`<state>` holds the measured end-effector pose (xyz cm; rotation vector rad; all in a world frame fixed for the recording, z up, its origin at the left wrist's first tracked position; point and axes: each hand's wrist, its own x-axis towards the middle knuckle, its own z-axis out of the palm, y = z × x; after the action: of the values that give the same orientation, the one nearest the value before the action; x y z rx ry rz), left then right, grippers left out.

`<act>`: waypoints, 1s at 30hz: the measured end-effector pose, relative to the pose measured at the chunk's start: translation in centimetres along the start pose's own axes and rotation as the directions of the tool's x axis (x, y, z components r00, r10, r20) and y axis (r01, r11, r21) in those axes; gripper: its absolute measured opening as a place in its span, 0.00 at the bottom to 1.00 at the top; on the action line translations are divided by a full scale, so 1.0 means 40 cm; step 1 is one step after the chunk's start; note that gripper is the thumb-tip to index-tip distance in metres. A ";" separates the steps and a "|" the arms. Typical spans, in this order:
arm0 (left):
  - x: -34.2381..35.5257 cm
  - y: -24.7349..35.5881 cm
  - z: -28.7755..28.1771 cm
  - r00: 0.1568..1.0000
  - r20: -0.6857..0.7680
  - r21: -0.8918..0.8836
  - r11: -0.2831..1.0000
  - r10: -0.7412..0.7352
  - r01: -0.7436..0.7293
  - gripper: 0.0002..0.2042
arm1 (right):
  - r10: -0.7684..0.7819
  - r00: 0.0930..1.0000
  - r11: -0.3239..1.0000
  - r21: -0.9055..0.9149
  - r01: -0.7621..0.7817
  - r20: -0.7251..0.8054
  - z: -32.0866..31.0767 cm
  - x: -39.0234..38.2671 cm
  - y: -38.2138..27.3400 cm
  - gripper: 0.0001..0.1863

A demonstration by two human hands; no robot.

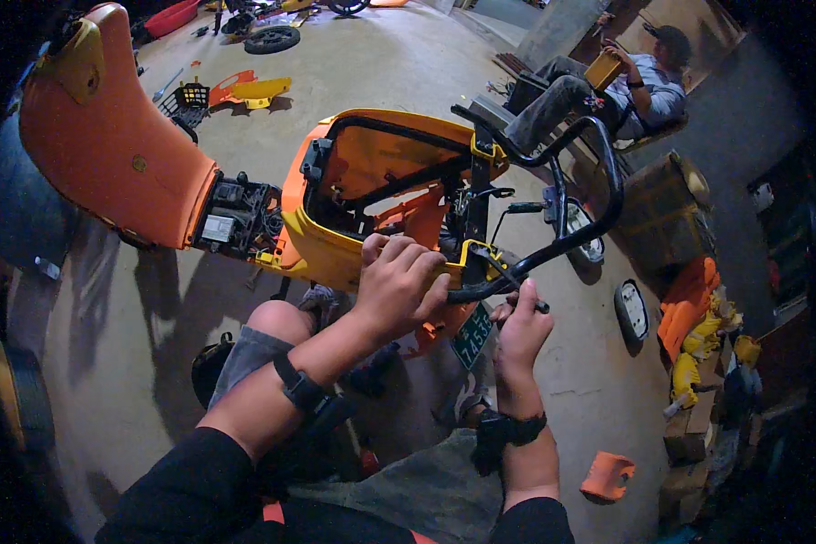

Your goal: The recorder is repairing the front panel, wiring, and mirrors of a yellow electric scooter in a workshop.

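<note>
An orange and yellow scooter body [335,249] stands in front of me, its top opening uncovered and showing the frame inside. My left hand [399,281] curls its fingers over the near yellow rim of that opening, the thumb lower on the panel. My right hand [524,331] is closed round the dark handle of a thin tool [541,307], whose exact kind I cannot make out. The tool's shaft runs up-left toward a yellow bracket [477,257] beside the black tubular rear rail [613,186]. The tool's tip is hard to see. A green number plate [472,337] hangs below.
The scooter's orange front shield [109,136] rises at left. Beyond lie a loose wheel [272,39], a black basket [187,102] and a yellow panel [261,91]. A seated person [648,91] holds a yellow box. Orange parts [689,304] pile at right; an orange piece [607,477] lies nearer.
</note>
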<state>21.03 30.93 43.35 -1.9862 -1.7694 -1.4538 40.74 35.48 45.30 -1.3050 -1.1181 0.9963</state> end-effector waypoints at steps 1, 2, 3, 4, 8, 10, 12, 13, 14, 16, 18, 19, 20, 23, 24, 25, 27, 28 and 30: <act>0.000 0.001 0.000 1.000 -0.001 0.002 1.000 -0.001 0.001 0.11 | 0.009 1.000 1.000 -0.006 -0.009 -0.008 0.002 -0.006 0.003 0.19; 0.000 0.002 0.000 1.000 -0.001 0.005 1.000 -0.003 0.003 0.11 | 0.048 0.999 0.999 0.014 -0.048 -0.006 0.003 -0.016 0.002 0.19; 0.000 0.001 -0.001 1.000 -0.004 0.008 1.000 -0.005 0.005 0.11 | 0.086 0.996 0.996 0.033 -0.086 -0.002 0.009 -0.029 -0.009 0.19; 0.000 -0.001 -0.001 1.000 -0.007 0.009 1.000 -0.001 0.001 0.11 | 0.124 0.992 0.991 0.053 -0.124 0.004 0.011 -0.037 -0.014 0.19; -0.001 0.001 -0.001 1.000 -0.003 0.004 1.000 0.006 -0.006 0.11 | -0.118 0.992 0.987 -0.118 0.113 -0.040 -0.019 -0.011 0.076 0.16; 0.002 0.003 0.000 1.000 0.002 -0.002 1.000 0.006 -0.006 0.12 | -0.201 0.976 0.977 -0.090 0.194 -0.084 -0.018 0.006 0.084 0.15; -0.002 -0.001 0.003 1.000 0.004 -0.003 1.000 0.006 -0.006 0.12 | -0.272 0.960 0.962 -0.032 0.270 -0.062 -0.008 -0.013 0.081 0.14; -0.002 -0.004 0.002 1.000 0.002 0.005 1.000 0.005 -0.005 0.12 | -0.306 0.951 0.952 0.000 0.306 -0.049 0.001 -0.028 0.071 0.14; -0.003 -0.007 0.002 1.000 -0.001 0.012 1.000 0.004 -0.004 0.12 | -0.272 0.962 0.962 0.026 0.273 -0.024 0.006 -0.039 0.059 0.13; -0.005 -0.008 0.002 1.000 0.000 0.012 1.000 -0.001 0.001 0.12 | -0.202 0.979 0.977 0.069 0.199 0.026 0.007 -0.059 0.034 0.13; -0.006 -0.009 0.000 1.000 0.003 0.000 1.000 -0.001 0.001 0.12 | -0.177 0.981 0.980 0.107 0.168 0.078 0.006 -0.065 0.019 0.13; -0.005 -0.007 0.000 1.000 0.003 0.000 1.000 0.000 0.000 0.12 | -0.166 0.981 0.980 0.126 0.152 0.102 0.004 -0.067 0.015 0.13; -0.004 -0.005 0.000 1.000 0.003 0.000 1.000 0.001 -0.001 0.12 | -0.188 0.975 0.975 0.141 0.171 0.121 -0.001 -0.066 0.016 0.13; -0.002 -0.004 -0.003 1.000 0.000 -0.007 1.000 0.005 -0.005 0.13 | -0.239 0.953 0.963 0.169 0.209 0.185 -0.019 -0.065 0.024 0.13; -0.002 -0.004 -0.003 1.000 -0.001 -0.010 1.000 0.007 -0.007 0.13 | -0.244 0.947 0.964 0.162 0.212 0.210 -0.026 -0.068 0.028 0.13; -0.001 -0.003 -0.004 1.000 -0.007 -0.022 1.000 0.013 -0.013 0.13 | -0.249 0.940 0.964 0.156 0.216 0.234 -0.029 -0.070 0.031 0.13; 0.001 -0.002 -0.007 1.000 -0.019 -0.045 0.999 0.025 -0.026 0.12 | -0.260 0.938 0.960 0.168 0.226 0.227 -0.026 -0.077 0.039 0.13; 0.001 -0.001 -0.008 1.000 -0.017 -0.042 0.999 0.024 -0.024 0.12 | -0.266 0.938 0.957 0.174 0.230 0.224 -0.027 -0.080 0.042 0.13; 0.002 0.000 -0.011 1.000 -0.013 -0.037 0.999 0.022 -0.022 0.12 | -0.239 0.950 0.959 0.201 0.199 0.202 -0.035 -0.090 0.041 0.15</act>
<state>20.78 30.72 43.61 -2.0031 -1.7228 -1.4994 41.48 31.74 43.54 -0.9175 -1.2833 1.0672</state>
